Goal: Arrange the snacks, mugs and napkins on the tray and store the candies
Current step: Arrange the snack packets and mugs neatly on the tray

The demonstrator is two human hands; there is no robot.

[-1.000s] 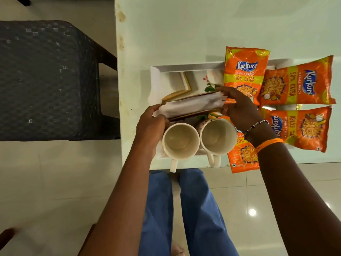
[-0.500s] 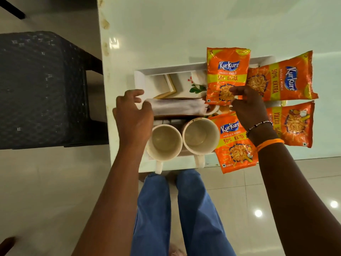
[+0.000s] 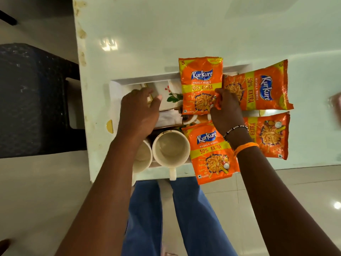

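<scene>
A white tray (image 3: 144, 79) lies at the table's near edge. Several orange Kurkure snack packs lie over its right half. My right hand (image 3: 226, 111) pinches the lower right corner of the far upright pack (image 3: 201, 84), with another pack (image 3: 262, 89) right beside it. Two cream mugs stand at the tray's near side: one (image 3: 170, 147) in full view, the other (image 3: 142, 157) partly under my left forearm. White napkins (image 3: 170, 117) sit in a wooden holder behind the mugs. Palm down, my left hand (image 3: 138, 111) rests on the holder's left end, fingers stretched toward the tray's floral floor.
The white table (image 3: 166, 34) is bare behind the tray. A dark woven chair (image 3: 27, 100) stands to its left. A small yellow piece (image 3: 110, 126) lies on the table left of the tray. A blurred pinkish object (image 3: 335, 106) shows at the right edge.
My left hand has moved from beside the napkin holder onto its left end. My right hand has shifted up to the far pack's lower corner and pinched it.
</scene>
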